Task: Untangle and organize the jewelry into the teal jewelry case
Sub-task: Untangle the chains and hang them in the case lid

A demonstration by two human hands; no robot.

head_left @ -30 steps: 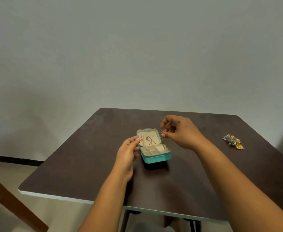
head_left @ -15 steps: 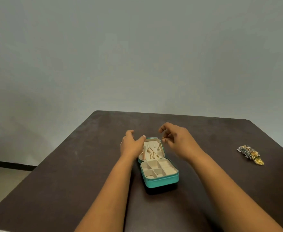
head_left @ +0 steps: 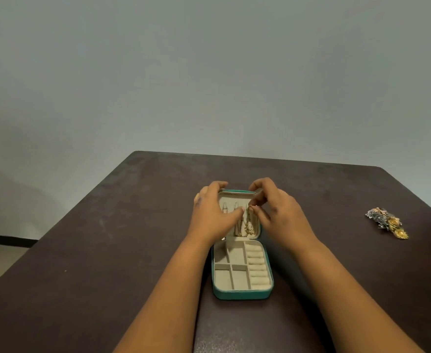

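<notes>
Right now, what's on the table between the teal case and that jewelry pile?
Only bare dark table separates the teal case from the jewelry pile, in the head view.

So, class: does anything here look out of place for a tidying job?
Yes: a tangled jewelry clump lies far right on the table, apart from the case, whose tray compartments look empty.
</notes>
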